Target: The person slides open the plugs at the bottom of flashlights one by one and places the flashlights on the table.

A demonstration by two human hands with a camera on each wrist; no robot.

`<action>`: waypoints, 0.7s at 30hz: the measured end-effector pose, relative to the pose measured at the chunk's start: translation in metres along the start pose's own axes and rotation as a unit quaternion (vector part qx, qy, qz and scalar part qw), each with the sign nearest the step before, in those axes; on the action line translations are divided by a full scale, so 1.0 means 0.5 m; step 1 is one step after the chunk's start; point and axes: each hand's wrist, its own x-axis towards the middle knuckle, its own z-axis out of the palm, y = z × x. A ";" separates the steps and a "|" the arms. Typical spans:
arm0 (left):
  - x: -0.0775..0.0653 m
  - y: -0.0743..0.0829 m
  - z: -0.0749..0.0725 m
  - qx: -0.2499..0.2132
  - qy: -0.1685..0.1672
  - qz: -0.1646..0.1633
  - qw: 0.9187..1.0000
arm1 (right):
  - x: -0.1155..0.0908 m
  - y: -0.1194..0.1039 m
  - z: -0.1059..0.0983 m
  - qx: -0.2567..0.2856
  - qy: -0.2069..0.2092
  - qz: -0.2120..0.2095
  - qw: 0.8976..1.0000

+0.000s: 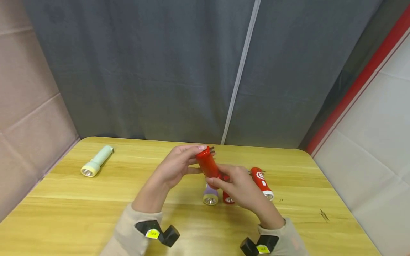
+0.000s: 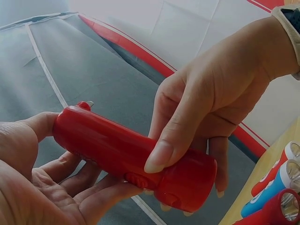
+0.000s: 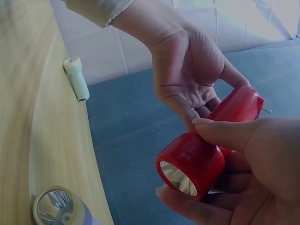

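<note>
Both hands hold a red flashlight [image 1: 207, 164] above the table. My left hand [image 1: 174, 164] has its thumb on the tail end, with its other fingers spread along and under the body. Nearer the lamp head, my right hand [image 1: 241, 185] grips the flashlight between thumb and fingers. The right wrist view shows the silvery reflector [image 3: 178, 178] in the wide red head. Metal prongs [image 3: 266, 111] stick out at the tail. Below the hands lie a purple flashlight [image 1: 210, 195] with a yellowish rim and a darker red one [image 1: 228, 198], partly hidden by my right hand.
A red and white flashlight [image 1: 261, 181] lies right of my right hand. Beside it, in the left wrist view, is a blue one [image 2: 267, 190]. A mint green flashlight [image 1: 97, 160] lies at the far left of the wooden table [image 1: 80, 217]. A grey curtain [image 1: 153, 71] hangs behind.
</note>
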 end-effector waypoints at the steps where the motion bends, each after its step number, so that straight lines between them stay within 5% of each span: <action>1: 0.000 0.000 0.000 0.000 0.001 0.000 1.000 | 0.000 0.000 0.000 0.000 0.000 0.000 1.000; 21: 0.004 -0.005 0.002 -0.004 0.012 -0.012 1.000 | 0.004 0.007 0.003 -0.011 -0.009 -0.015 1.000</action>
